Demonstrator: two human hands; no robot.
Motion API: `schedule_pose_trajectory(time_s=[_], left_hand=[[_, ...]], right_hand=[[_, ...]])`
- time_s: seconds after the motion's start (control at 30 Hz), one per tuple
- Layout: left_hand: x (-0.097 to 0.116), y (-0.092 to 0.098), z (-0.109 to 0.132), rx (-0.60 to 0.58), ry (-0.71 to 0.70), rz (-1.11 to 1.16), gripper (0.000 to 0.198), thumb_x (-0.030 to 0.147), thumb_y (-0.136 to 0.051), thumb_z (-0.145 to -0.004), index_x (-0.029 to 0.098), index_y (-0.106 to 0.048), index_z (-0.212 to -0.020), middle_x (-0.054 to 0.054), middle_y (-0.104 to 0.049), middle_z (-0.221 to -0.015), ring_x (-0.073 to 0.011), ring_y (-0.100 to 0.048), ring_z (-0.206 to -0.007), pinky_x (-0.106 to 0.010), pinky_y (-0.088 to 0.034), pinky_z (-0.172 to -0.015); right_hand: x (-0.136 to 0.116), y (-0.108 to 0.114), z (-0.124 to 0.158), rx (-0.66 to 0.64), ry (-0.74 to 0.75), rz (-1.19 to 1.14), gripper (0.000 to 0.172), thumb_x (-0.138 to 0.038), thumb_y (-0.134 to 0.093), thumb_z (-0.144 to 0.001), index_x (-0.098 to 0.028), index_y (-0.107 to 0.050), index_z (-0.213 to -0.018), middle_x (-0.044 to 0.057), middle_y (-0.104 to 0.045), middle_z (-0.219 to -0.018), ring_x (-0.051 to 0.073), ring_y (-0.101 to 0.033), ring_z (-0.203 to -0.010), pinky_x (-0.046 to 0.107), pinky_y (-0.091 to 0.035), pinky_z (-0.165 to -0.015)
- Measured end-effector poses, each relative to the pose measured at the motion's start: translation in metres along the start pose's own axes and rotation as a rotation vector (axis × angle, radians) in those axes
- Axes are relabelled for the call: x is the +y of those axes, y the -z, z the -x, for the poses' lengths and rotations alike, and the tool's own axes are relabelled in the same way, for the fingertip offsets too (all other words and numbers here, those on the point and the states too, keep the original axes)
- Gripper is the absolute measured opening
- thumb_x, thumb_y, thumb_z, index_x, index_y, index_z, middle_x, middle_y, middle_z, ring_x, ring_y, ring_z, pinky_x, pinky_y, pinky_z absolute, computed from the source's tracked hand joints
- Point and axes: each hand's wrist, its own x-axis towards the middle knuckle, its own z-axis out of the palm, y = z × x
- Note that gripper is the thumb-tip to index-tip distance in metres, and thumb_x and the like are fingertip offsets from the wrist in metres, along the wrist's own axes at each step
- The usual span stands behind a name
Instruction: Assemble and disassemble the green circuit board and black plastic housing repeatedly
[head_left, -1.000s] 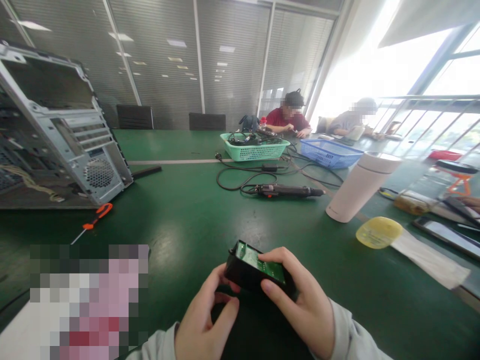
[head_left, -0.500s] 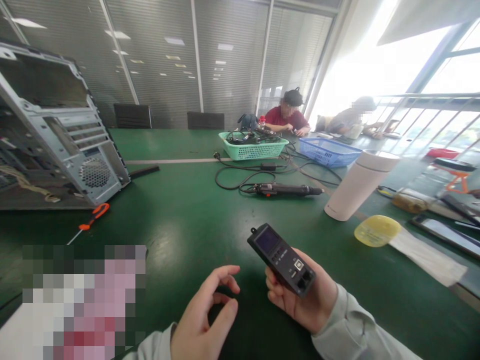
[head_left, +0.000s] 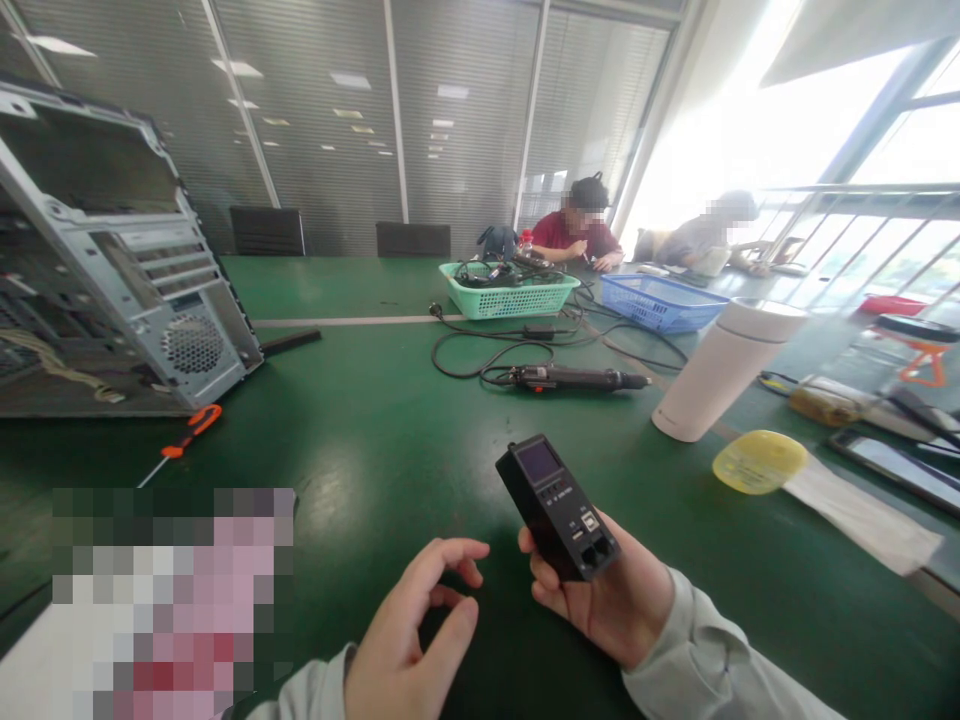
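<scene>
My right hand (head_left: 611,600) grips a small black handheld tester (head_left: 556,505) with a little screen and ports on its face, held above the green table (head_left: 375,440) with the screen end pointing away from me. My left hand (head_left: 412,635) hovers just left of it, empty, with its fingers loosely curled and apart, not touching the device.
An open grey computer case (head_left: 120,270) lies at far left, an orange-handled screwdriver (head_left: 184,440) before it. Ahead lie a black electric screwdriver (head_left: 574,378) with cable, a green basket (head_left: 510,292) and a blue basket (head_left: 656,302). A white cup (head_left: 720,368), yellow lid (head_left: 757,462) and phone (head_left: 896,470) sit right. Two people sit beyond.
A second ago both hands held the tester low with its back up. My left hand let go, and my right hand turned it face up and raised it slightly.
</scene>
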Motion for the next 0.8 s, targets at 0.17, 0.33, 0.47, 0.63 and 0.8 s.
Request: schedule_pose_trajectory(time_s=[0.17,0.33,0.47,0.63,0.8], left_hand=[[0.004,-0.001,-0.001,0.010,-0.021,-0.019,0.028,0.015,-0.054,-0.086,0.026,-0.067,-0.109,-0.003,-0.067,-0.100,-0.0204,-0.064,-0.095,-0.029,-0.052,-0.084],[0.005,0.000,0.000,0.009,-0.044,-0.026,0.029,0.014,-0.053,-0.087,0.029,-0.067,-0.108,-0.002,-0.066,-0.099,-0.0197,-0.063,-0.095,-0.028,-0.052,-0.083],[-0.002,0.001,0.004,0.042,0.037,0.003,0.034,0.018,-0.050,-0.092,0.031,-0.057,-0.123,-0.002,-0.060,-0.110,-0.0177,-0.064,-0.093,-0.029,-0.052,-0.086],[-0.005,0.001,0.003,0.181,-0.050,-0.025,0.040,0.028,-0.049,-0.096,0.036,-0.042,-0.135,-0.005,-0.047,-0.130,-0.0231,-0.047,-0.124,-0.033,-0.050,-0.094],[0.002,0.003,-0.001,0.194,-0.179,-0.302,0.029,0.024,-0.055,-0.091,0.033,-0.058,-0.118,-0.005,-0.049,-0.121,-0.0251,-0.053,-0.116,-0.039,-0.052,-0.091]], right_hand=[[0.001,0.000,-0.001,0.032,0.028,0.097,0.049,-0.053,-0.084,-0.051,-0.016,-0.069,-0.078,-0.001,-0.069,-0.076,0.006,-0.056,-0.054,0.024,-0.051,-0.063],[0.003,0.004,-0.001,0.150,0.255,0.343,0.055,-0.071,-0.067,-0.067,-0.019,-0.068,-0.086,0.000,-0.064,-0.075,0.011,-0.055,-0.063,0.027,-0.049,-0.064],[0.003,0.009,0.003,0.223,0.566,0.617,0.037,-0.057,-0.072,-0.073,-0.023,-0.070,-0.089,0.000,-0.064,-0.083,0.016,-0.055,-0.080,0.028,-0.045,-0.079],[0.004,0.012,0.009,0.187,1.078,1.451,0.026,-0.032,-0.058,-0.089,-0.025,-0.062,-0.114,0.007,-0.064,-0.109,0.023,-0.056,-0.102,0.038,-0.047,-0.089],[0.007,0.010,0.011,0.045,1.229,1.768,0.033,-0.022,-0.054,-0.090,-0.024,-0.052,-0.123,0.008,-0.063,-0.114,0.023,-0.056,-0.106,0.040,-0.052,-0.091]])
